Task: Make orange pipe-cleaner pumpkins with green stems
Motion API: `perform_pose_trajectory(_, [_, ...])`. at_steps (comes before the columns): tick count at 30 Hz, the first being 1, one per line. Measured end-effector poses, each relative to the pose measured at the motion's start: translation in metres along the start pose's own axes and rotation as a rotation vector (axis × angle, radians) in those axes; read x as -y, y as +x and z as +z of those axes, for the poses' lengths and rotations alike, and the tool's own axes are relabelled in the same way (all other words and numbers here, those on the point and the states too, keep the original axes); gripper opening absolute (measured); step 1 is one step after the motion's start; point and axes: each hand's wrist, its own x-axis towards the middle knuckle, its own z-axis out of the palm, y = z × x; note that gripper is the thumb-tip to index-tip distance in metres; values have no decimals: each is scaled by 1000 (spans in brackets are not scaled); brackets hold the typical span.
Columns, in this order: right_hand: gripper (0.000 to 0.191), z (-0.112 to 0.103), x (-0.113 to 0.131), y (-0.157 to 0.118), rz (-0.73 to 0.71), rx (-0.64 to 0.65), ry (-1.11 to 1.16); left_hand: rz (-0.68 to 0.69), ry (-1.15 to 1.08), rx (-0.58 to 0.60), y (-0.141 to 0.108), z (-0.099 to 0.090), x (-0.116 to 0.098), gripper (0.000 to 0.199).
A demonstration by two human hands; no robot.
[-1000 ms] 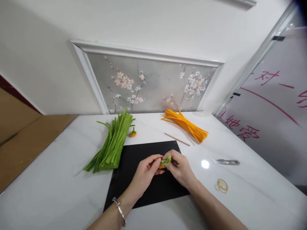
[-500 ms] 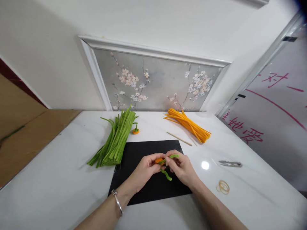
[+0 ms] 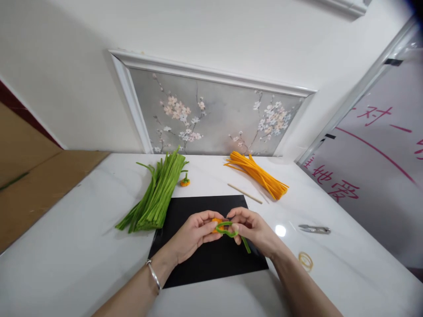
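Over the black mat [image 3: 198, 268], my left hand [image 3: 194, 232] pinches a small orange piece of bent pipe cleaner [image 3: 216, 225] between thumb and fingers. My right hand [image 3: 253, 229] is closed on a green pipe cleaner [image 3: 228, 233], which makes a loop beside the orange piece; its loose end hangs down below my right fingers. How the green stem joins the orange piece is partly hidden by my fingertips. Behind the mat stands a small orange piece with a green top [image 3: 185, 180].
A thick bundle of green pipe cleaners [image 3: 155, 198] lies left of the mat, an orange bundle [image 3: 261, 174] at the back right. A thin wooden stick [image 3: 245, 193], thread snips [image 3: 314, 229] and rubber bands [image 3: 306, 261] lie to the right. A whiteboard [image 3: 373, 176] leans at the far right.
The green pipe cleaner now bends into a loop between my hands, its loose end moved to the right under my right hand. My view has shifted slightly.
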Motion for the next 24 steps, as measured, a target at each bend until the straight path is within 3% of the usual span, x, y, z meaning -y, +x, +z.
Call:
perform_pose_trajectory(9, [31,12,-2,2,2,-22,5,54,-49,109,3,3,9,31])
perform_pose_trajectory(17, [29,3,1,1,35,-12,-91,27,-50,19,2,0,11,31])
perform_pose_trajectory(24, [31,0,7,-3,65,64,-148,83,-38,38,0,4,6,17])
